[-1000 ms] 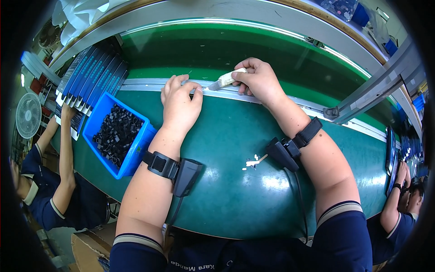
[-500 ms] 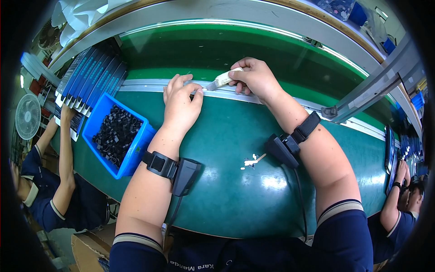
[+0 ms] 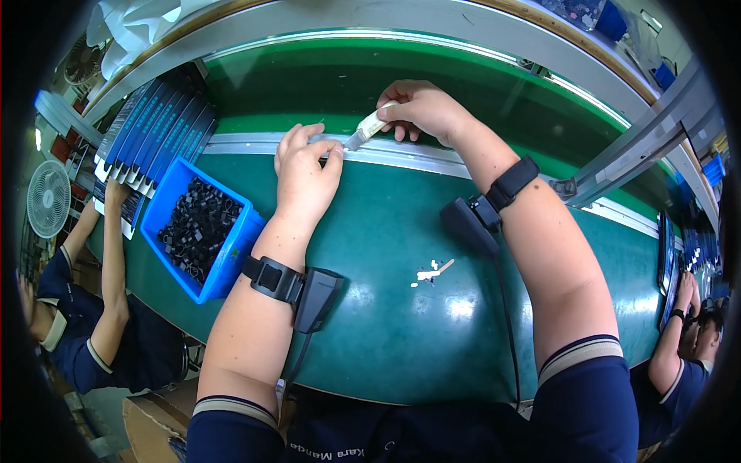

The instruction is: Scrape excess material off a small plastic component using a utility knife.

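At twelve o'clock, a knife (image 3: 372, 126) is slanting over a rail (image 3: 421, 159), its upper end hidden where the right hand (image 3: 423, 112) is clamping its grip. At eleven, the left hand (image 3: 305, 171) is nearing the tip; I cannot tell whether its grip is pinching anything.

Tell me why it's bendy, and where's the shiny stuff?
Head view: the fisheye lens bows the grey beam; head view: white glare spots the green table, some near the small white bits; head view: the bladed tool by the left hand has a tip too tiny to make out.
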